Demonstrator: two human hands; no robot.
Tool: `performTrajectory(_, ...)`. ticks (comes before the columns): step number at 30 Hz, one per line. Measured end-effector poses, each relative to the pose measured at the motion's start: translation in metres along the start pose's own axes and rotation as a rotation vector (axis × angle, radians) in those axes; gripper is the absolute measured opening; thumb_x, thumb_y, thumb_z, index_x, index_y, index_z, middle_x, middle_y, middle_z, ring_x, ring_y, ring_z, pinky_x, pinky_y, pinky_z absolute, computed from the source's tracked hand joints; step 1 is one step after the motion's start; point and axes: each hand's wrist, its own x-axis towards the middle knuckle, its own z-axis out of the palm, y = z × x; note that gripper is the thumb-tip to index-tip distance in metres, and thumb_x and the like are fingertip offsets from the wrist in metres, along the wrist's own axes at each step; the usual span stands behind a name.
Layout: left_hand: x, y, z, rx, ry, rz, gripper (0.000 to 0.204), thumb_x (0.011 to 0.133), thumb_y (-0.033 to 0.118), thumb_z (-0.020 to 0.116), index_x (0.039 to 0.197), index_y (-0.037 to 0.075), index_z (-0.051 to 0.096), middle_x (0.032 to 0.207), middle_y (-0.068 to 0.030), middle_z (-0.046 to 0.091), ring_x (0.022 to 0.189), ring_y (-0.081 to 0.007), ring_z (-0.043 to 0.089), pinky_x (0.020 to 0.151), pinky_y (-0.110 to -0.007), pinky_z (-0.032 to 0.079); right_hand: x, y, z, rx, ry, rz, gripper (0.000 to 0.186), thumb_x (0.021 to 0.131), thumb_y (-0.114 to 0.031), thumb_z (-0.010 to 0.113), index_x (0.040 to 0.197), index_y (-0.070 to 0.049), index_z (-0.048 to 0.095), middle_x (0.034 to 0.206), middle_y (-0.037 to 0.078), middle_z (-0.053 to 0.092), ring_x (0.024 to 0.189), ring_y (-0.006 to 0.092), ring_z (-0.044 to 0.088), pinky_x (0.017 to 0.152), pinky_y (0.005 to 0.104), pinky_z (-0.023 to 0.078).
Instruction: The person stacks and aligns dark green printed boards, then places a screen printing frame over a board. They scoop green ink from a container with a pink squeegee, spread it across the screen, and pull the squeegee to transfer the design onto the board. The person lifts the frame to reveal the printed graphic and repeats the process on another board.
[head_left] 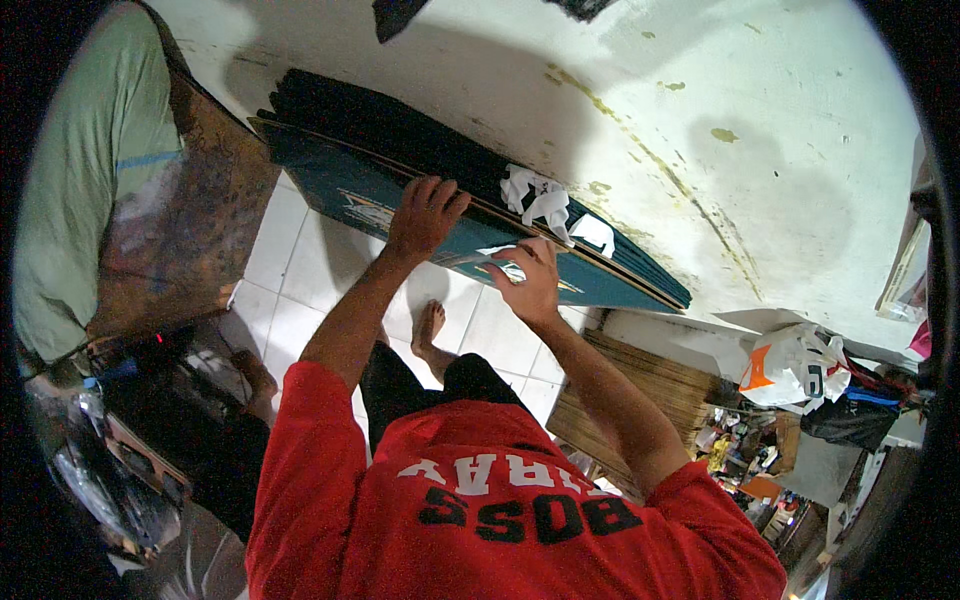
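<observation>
A dark teal board [335, 180] with a pale printed design on its front stands on edge, slanting from upper left to lower right. My left hand [425, 215] is curled over its top edge near the middle. Farther right, my right hand [532, 280] grips the same edge, thumb on the front face beside a shiny pale patch. Behind this board, several similar dark boards [345, 110] lean in a stack against the wall. Crumpled white cloth or plastic [538, 198] lies on the stack's top edge, just above my right hand.
A stained brown panel [190, 200] stands at the left, beside a person's green garment [85, 150]. Stacked brown sheets [625, 390] lie at the right, near a white bag [795, 365] and cluttered small items [745, 455]. White floor tiles [315, 270] show below the board.
</observation>
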Motion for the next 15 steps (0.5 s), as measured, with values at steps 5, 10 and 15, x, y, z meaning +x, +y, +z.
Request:
performTrajectory(5,0.005,-0.004,-0.001,-0.021,0.058,0.006,0.029,0.087,0.022,0.068,0.115,0.017,0.071,0.121,-0.0095,0.064,0.117,-0.034,0.057,0.102,-0.056,0.044,0.003,0.012,0.022,-0.062,0.092,-0.126,0.027,0.07,-0.019,0.091,0.088,-0.012,0.073,0.104,0.009,0.06,0.101,0.0315,0.055,0.088,0.0463,0.043)
performTrajectory(10,0.006,-0.002,-0.016,-0.134,0.069,-0.004,0.028,0.081,0.025,0.075,0.109,0.017,0.072,0.115,-0.0075,0.065,0.111,-0.0322,0.057,0.099,-0.054,0.045,0.012,0.007,0.033,-0.106,0.145,-0.052,0.036,0.07,-0.027,0.087,0.096,-0.008,0.069,0.112,0.015,0.058,0.109,0.0379,0.052,0.094,0.0519,0.041)
performTrajectory(15,0.007,0.001,-0.026,-0.251,0.089,-0.054,0.022,0.082,0.026,0.076,0.101,0.015,0.072,0.111,-0.0069,0.064,0.11,-0.0325,0.056,0.097,-0.053,0.043,0.021,0.001,0.044,-0.078,0.182,0.042,0.039,0.073,-0.026,0.086,0.101,-0.007,0.067,0.113,0.015,0.058,0.11,0.0382,0.053,0.094,0.0514,0.041)
